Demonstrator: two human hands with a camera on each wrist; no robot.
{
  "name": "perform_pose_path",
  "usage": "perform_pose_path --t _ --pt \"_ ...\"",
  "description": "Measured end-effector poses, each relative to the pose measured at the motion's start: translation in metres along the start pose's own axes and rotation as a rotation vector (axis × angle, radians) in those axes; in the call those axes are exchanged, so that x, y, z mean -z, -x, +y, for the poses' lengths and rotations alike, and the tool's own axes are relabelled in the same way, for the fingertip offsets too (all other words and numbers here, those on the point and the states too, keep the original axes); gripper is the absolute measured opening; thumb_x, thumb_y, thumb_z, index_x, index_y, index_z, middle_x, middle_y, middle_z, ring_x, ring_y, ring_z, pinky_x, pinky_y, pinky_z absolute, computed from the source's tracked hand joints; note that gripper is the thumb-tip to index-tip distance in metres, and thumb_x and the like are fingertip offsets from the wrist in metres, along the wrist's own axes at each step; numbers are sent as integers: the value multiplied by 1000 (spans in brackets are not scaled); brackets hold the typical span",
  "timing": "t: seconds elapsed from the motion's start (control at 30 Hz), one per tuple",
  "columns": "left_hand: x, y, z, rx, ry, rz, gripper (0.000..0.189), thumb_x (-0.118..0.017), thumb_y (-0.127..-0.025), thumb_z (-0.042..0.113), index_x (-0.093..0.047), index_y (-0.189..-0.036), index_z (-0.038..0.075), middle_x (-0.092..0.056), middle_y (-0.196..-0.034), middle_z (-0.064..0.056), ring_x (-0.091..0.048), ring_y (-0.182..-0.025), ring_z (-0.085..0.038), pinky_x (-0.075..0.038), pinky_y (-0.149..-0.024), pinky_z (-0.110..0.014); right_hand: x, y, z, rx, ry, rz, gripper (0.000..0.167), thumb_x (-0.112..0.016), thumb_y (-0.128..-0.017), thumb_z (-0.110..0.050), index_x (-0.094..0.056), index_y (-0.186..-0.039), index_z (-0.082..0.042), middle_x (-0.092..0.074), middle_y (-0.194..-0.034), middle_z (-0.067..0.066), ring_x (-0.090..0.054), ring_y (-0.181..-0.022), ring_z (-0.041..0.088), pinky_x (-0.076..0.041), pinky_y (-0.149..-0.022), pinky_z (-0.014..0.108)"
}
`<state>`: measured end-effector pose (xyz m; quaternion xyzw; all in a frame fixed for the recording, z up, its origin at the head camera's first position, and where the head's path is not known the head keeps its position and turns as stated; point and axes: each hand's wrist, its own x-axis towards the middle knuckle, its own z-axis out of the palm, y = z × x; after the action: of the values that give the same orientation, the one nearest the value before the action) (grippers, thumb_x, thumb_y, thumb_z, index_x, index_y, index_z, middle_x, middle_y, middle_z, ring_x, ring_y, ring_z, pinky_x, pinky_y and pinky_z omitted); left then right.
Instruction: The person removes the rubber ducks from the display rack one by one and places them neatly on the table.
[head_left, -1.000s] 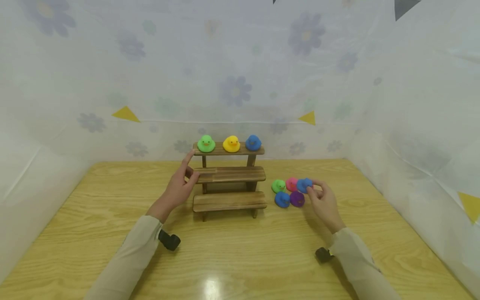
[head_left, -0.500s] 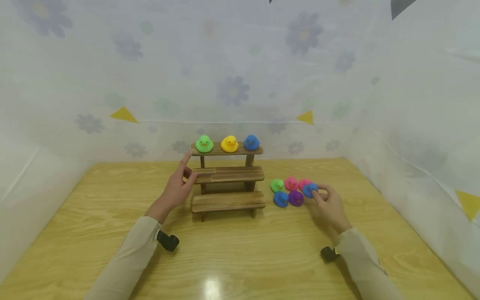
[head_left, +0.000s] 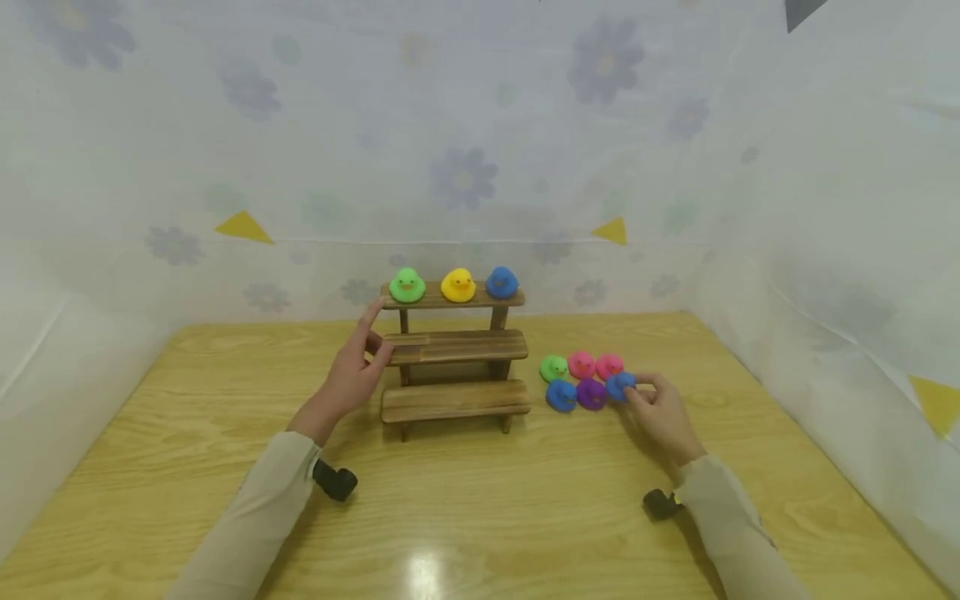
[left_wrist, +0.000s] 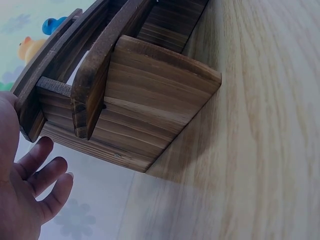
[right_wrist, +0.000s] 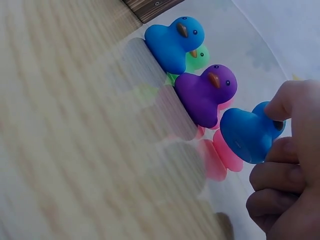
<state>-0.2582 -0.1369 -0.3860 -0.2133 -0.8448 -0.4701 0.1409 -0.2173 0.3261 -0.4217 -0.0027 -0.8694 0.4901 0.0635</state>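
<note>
My right hand pinches a blue rubber duck between thumb and fingers. The duck is tilted just above the table, its underside showing in the right wrist view. Left of it sits a purple duck, then another blue duck. Behind these are two pink ducks and a green duck. My left hand is at the left end of a three-tier wooden stand, index fingertip at the top tier's edge and thumb by the middle tier. Its other fingers are loosely spread.
On the stand's top tier sit a green duck, a yellow duck and a blue duck. The wooden table meets flower-printed sheeting at the back and sides. Yellow triangular flags hang there.
My right hand has brought the held blue duck toward me and slightly right, from in front of the rear pink duck to beside the purple one. The left hand stays at the stand.
</note>
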Motion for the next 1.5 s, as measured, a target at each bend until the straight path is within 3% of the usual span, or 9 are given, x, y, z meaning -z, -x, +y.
perform_pose_path --t 0.23,0.57,0.83,1.1,1.5 --pt "-1 -1 0 18 8 -12 63 -45 -103 23 -11 -156 31 -49 -90 -8 -45 -74 -18 -42 -57 -28 -1 0 5 -44 -78 -8 35 -55 -98 -15 -45 -124 6 -43 -54 -10 -37 -43 0 -33 -40 19" --pt "1 1 1 22 8 -15 63 -44 -103 22 -10 -156 31 -49 -91 -9 -45 -75 -19 -42 -58 -29 -1 -5 10 -41 0 -23 36 -56 -96 -11 -44 -125 8 -36 -56 -10 -32 -43 0 -29 -40 18" --pt "0 1 3 17 8 -15 63 -44 -104 22 -11 -156 30 -48 -91 -9 -45 -75 -19 -42 -58 -29 3 -8 9 -115 31 -53 38 -54 -96 -13 -42 -126 8 -45 -62 -7 -36 -47 1 -34 -44 19" --pt "0 1 2 19 13 -18 63 -44 -104 21 -10 -156 29 -48 -90 -8 -44 -74 -18 -41 -57 -28 4 -10 11 -83 65 -67 39 -54 -96 -13 -41 -126 9 -42 -61 -6 -36 -48 2 -33 -44 20" --pt "0 0 1 2 0 -16 63 -44 -103 20 -11 -156 28 -48 -89 -8 -44 -73 -18 -41 -57 -28 5 -8 10 -86 -4 -69 40 -55 -96 -13 -40 -127 7 -42 -59 -7 -38 -46 3 -35 -44 20"
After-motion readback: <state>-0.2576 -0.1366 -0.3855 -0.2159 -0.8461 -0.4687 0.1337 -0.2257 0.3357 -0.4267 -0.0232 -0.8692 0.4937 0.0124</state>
